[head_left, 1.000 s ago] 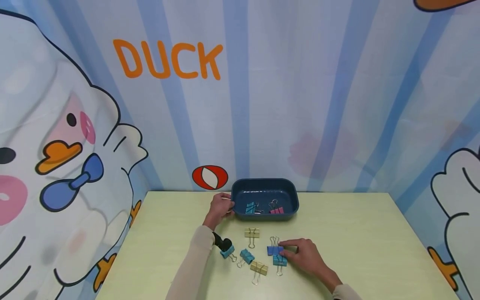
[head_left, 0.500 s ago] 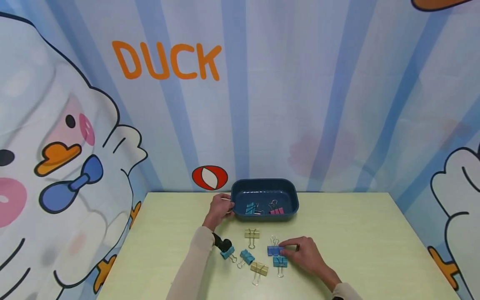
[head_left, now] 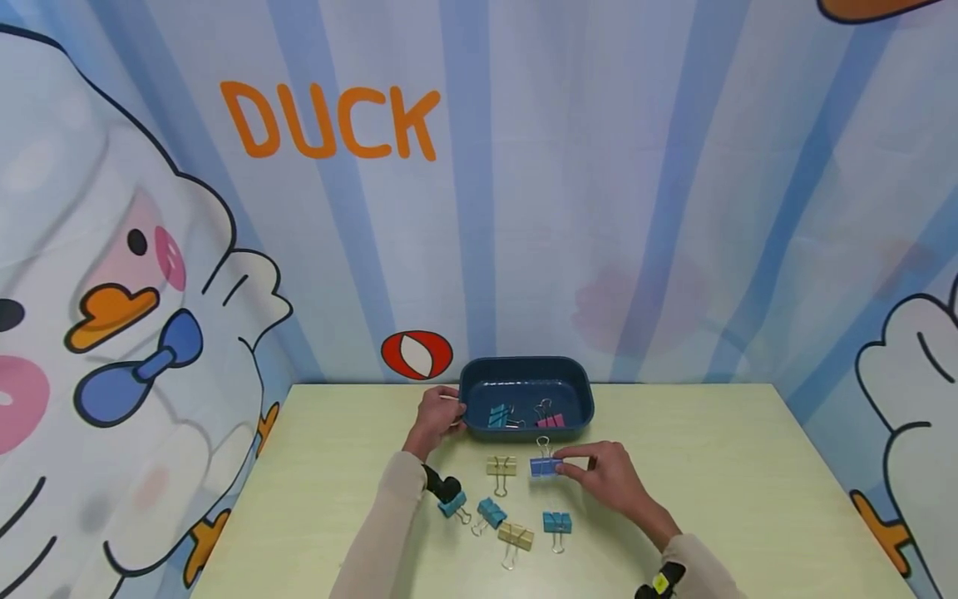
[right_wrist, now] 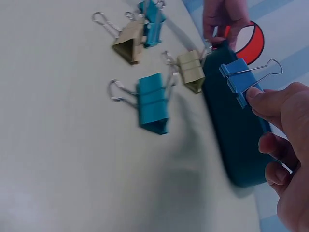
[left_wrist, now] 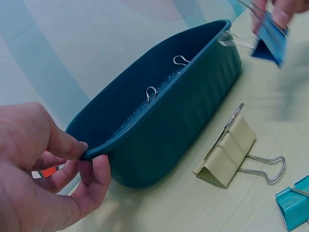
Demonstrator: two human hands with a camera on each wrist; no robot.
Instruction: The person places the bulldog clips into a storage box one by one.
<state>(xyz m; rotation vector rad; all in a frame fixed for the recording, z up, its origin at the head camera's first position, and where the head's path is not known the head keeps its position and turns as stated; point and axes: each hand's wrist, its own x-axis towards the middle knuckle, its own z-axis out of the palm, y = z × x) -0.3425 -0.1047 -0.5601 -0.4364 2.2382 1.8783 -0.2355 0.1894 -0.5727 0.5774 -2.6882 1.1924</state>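
A dark blue plastic bin (head_left: 527, 384) stands at the back of the table. My left hand (head_left: 437, 416) pinches its left end, thumb over the rim and fingers outside in the left wrist view. In the bin lie a teal binder clip (head_left: 497, 415) and a pink binder clip (head_left: 550, 421). Between thumb and index finger, my right hand (head_left: 609, 478) holds a blue binder clip (right_wrist: 240, 79) by one end. That clip is up off the table, just in front of the bin, its wire handle overlapping the bin's front wall in the head view.
A yellow binder clip (head_left: 501, 466) lies close in front of the bin. Nearer me are another yellow clip (head_left: 516, 536) and several teal clips, one (head_left: 557, 522) to the right and one (head_left: 452, 503) by my left wrist. A duck-print curtain (head_left: 554, 208) hangs behind the table.
My right hand has lifted the blue binder clip away from beside the teal clip and carried it toward the bin. The left hand stays at the bin's left end.
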